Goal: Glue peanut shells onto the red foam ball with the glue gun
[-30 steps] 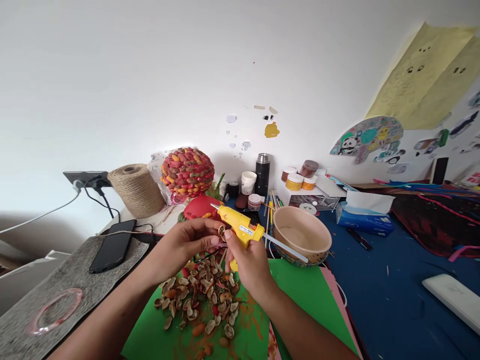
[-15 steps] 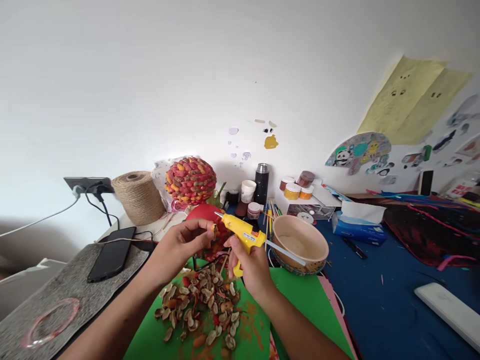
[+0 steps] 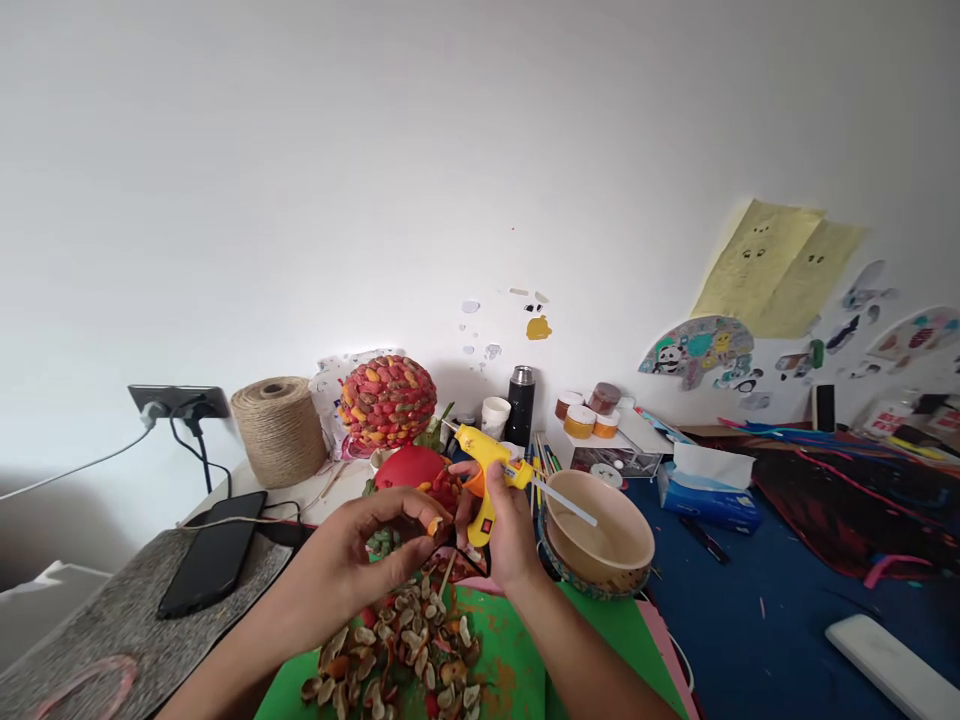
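Observation:
My left hand (image 3: pixel 352 565) pinches a small orange-painted peanut shell (image 3: pixel 435 526) between thumb and fingertips. My right hand (image 3: pixel 511 535) grips a yellow hot glue gun (image 3: pixel 484 448), its nozzle pointing up and left and a clear glue stick (image 3: pixel 570 503) jutting from the back. Behind my hands sits a red ball (image 3: pixel 409 468), partly covered with coloured shells and partly hidden. Below lies a heap of loose peanut shells (image 3: pixel 409 640) on a paint-smeared green sheet (image 3: pixel 514 660).
A ball covered in red and orange shells (image 3: pixel 386 400) stands behind, beside a twine spool (image 3: pixel 279 435). Rightward are a beige bowl (image 3: pixel 600 530), paint jars (image 3: pixel 579 422), a black flask (image 3: pixel 521 408) and a tissue box (image 3: pixel 709 490). A phone (image 3: pixel 214 555) lies left.
The view has tilted up, so things sit lower. My left hand has dropped relative to the glue gun, with the shell still pinched. The glue gun has turned, showing its red switch.

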`<state>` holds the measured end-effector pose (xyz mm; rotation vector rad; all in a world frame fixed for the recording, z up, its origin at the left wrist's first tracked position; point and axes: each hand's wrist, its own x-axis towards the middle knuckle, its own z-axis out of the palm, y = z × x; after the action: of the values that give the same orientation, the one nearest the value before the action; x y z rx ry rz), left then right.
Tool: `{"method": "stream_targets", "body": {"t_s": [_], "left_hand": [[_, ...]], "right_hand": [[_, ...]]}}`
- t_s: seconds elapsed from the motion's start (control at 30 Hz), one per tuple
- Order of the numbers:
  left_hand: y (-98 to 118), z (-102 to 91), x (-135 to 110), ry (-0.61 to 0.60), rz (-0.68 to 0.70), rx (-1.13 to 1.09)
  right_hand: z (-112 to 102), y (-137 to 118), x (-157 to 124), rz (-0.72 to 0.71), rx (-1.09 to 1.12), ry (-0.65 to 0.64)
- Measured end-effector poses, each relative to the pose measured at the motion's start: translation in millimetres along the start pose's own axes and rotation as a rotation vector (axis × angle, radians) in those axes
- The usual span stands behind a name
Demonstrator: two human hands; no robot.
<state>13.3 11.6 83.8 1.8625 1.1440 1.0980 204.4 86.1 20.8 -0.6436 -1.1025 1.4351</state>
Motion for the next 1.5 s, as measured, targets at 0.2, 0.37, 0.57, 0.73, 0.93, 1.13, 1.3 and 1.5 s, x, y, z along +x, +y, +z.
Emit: {"method": "stream_targets", "body": {"t_s": [0.2, 0.37, 0.57, 0.73, 0.93, 1.13, 1.3, 1.5], "left_hand": [[-3, 4.8, -3, 0.133, -0.036, -0.018], [3, 22.2, -3, 0.025, 0.002, 0.027], [-3, 13.3, -10, 0.165, -0.028, -0.122], [-11, 14.0, -6, 0.193, -0.044, 0.003], [-2, 29.7, 2, 0.085, 0.094, 0.226], [-3, 28.8, 3, 0.044, 0.109, 0.256], [-10, 33.0, 2, 0.026, 0.054, 0.220], [1, 39.4, -17, -0.279, -0.040, -0.016]], "right_hand": [[-14, 15, -1, 0.038, -0.008, 0.000], [-17, 14, -5, -0.010, -0.001, -0.018], [-15, 21, -8, 0.061, 0.065, -0.109], [-17, 17, -6, 0.082, 0.083, -0.058], [-13, 13, -7, 0.052, 0.080, -0.049], [-13, 13, -6, 0.035, 0.083, -0.049], [-11, 13, -8, 0.012, 0.038, -0.017], [-14, 13, -4, 0.040, -0.074, 0.112]]}}
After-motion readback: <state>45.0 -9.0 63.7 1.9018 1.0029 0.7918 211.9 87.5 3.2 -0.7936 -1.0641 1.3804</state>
